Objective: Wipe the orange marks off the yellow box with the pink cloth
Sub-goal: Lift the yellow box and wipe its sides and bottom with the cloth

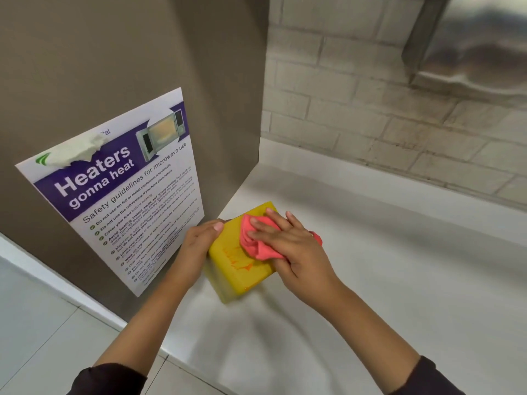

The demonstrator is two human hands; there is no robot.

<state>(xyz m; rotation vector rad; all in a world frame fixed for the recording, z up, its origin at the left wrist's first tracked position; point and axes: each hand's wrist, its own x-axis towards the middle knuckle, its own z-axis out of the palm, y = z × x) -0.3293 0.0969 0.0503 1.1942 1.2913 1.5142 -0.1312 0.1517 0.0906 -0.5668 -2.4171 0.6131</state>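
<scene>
beyond the dark sleeves (425,376), left hand (196,240) grips yellow box (245,280), flat-fingered right hand (291,243) presses pink cloth (253,242) mid-wipe; next stroke should sweep lower-left over orange marks (238,259).

Brown panel (128,52) walls the left; counter (399,280) open rightward; perhaps a dispenser (470,44) overhead.

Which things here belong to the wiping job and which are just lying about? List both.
In the job: box, held by the left hand; cloth, pressed on it by the right hand; orange marks on the box top.
Just there: poster, counter, brick wall, metal fixture.
</scene>
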